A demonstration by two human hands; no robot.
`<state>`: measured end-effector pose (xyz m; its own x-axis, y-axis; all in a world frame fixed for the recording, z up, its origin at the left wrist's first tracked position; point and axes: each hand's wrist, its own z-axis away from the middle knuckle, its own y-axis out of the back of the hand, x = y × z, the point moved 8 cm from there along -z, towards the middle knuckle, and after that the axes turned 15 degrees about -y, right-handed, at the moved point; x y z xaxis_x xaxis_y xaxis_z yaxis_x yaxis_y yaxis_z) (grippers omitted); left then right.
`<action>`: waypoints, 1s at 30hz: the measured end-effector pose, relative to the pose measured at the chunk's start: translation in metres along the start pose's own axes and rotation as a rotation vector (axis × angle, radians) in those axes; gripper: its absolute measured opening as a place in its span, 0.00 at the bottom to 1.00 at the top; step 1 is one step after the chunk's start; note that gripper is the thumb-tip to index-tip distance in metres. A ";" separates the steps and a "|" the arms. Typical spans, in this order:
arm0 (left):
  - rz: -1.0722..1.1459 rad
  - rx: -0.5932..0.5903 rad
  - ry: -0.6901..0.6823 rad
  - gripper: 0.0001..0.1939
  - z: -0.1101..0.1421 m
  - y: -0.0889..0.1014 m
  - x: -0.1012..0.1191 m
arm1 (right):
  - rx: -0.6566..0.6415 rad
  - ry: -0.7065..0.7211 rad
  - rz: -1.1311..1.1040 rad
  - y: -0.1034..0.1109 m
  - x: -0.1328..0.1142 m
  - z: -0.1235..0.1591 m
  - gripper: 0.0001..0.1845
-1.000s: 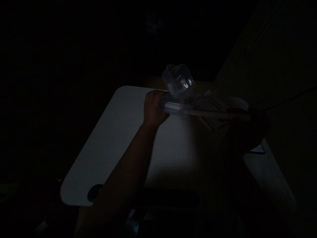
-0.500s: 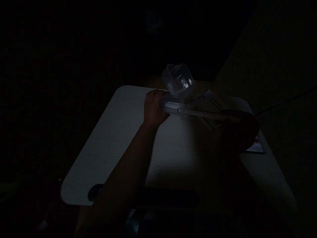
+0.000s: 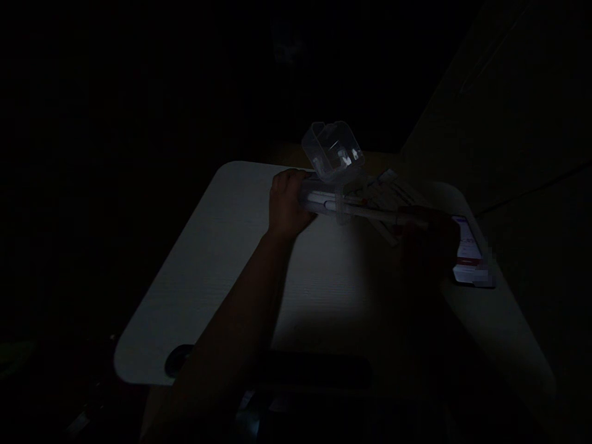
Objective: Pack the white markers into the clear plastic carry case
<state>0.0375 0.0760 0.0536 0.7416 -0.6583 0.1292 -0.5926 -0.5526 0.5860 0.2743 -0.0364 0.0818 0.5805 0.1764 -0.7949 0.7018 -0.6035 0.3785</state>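
Note:
In dim light, my left hand [image 3: 287, 200] is closed round the left end of a clear plastic box [image 3: 317, 185], which lies on its side on the table. A second clear, open-topped part [image 3: 333, 151], perhaps the box's lid, stands tilted over its right end. Pale slender items show inside the box. My right hand [image 3: 428, 240], mostly in shadow, grips a long pale pen-like stick [image 3: 367, 211]. The stick's left end is within the mouth of the box. The fingertips of my right hand are hard to make out.
Printed papers [image 3: 400, 190] lie behind my right hand. A phone with a lit screen [image 3: 468, 246] rests near the right edge of the white table [image 3: 208, 259]. A dark slot or bar [image 3: 319, 369] runs along the front edge. Beyond the table it is nearly black.
My right hand has shifted left, and the stick has slid further into the box. More of the phone now shows. My left hand stays in place.

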 end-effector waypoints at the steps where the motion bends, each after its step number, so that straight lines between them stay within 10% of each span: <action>1: 0.003 0.000 0.001 0.25 0.000 0.000 0.000 | 0.014 0.007 0.002 0.001 -0.001 -0.001 0.18; 30: -0.005 0.008 -0.033 0.29 -0.001 0.004 0.004 | -0.025 0.266 -0.004 -0.008 -0.015 0.006 0.12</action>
<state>0.0388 0.0715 0.0574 0.7336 -0.6722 0.0998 -0.5916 -0.5596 0.5804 0.2574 -0.0387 0.0881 0.6634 0.3789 -0.6452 0.7123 -0.5839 0.3894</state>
